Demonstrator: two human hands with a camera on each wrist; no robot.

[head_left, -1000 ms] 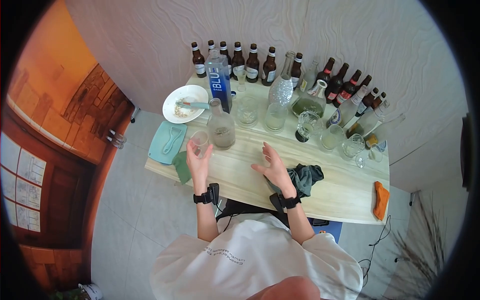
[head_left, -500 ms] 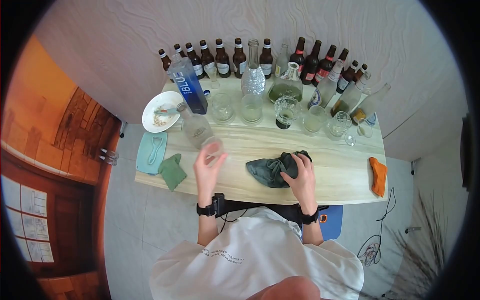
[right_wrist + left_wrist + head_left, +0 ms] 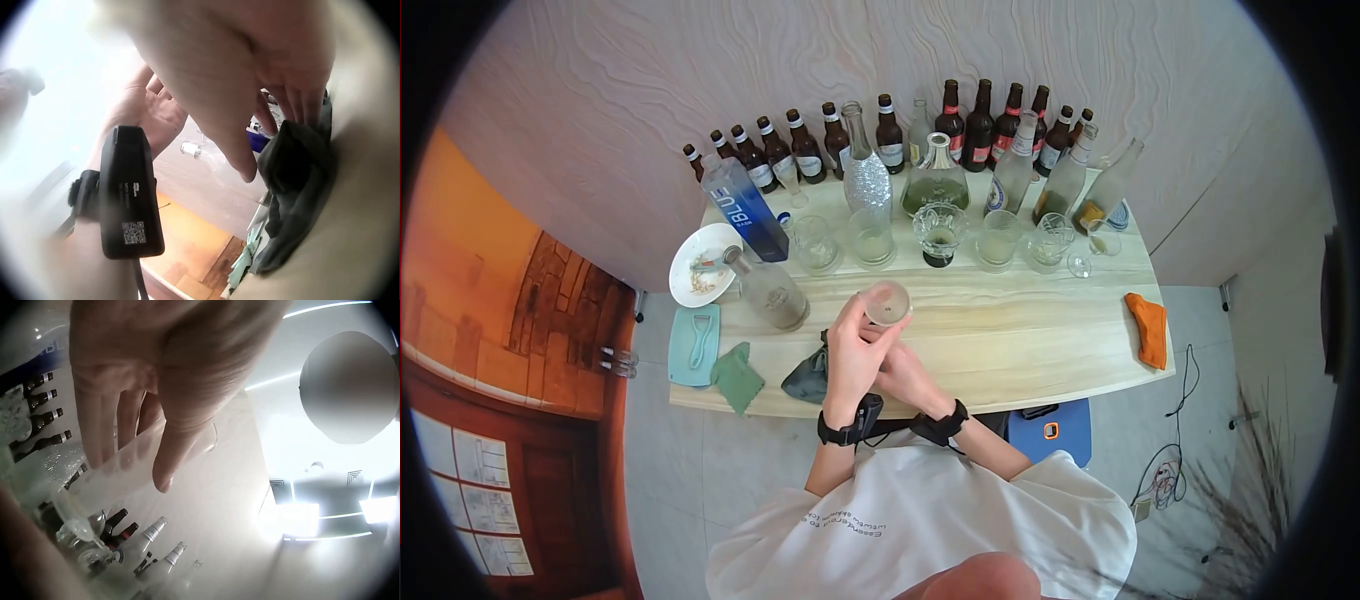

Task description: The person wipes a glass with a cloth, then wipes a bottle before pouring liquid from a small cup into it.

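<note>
In the head view my left hand (image 3: 858, 365) holds a clear glass (image 3: 887, 303) up over the table, its mouth facing the camera. The left wrist view shows the thumb and fingers of my left hand (image 3: 178, 369) around the glass (image 3: 125, 465). My right hand (image 3: 912, 378) is low, partly behind the left one. A dark grey-green cloth (image 3: 805, 378) lies crumpled left of my left forearm. In the right wrist view, my right hand (image 3: 250, 75) has its fingers running into the cloth (image 3: 300, 187), fingertips hidden.
Glasses such as one tumbler (image 3: 997, 245) stand in a row, with brown bottles (image 3: 978, 130) behind. At left are a clear bottle (image 3: 775, 295), a white bowl (image 3: 683, 282), a peeler (image 3: 700, 340) on a teal board (image 3: 682, 372) and a green cloth (image 3: 738, 377). An orange cloth (image 3: 1148, 330) lies right.
The glass in my left hand has moved right, away from the clear bottle. My right hand went onto the dark cloth, which has shifted left; my forearms are now close together.
</note>
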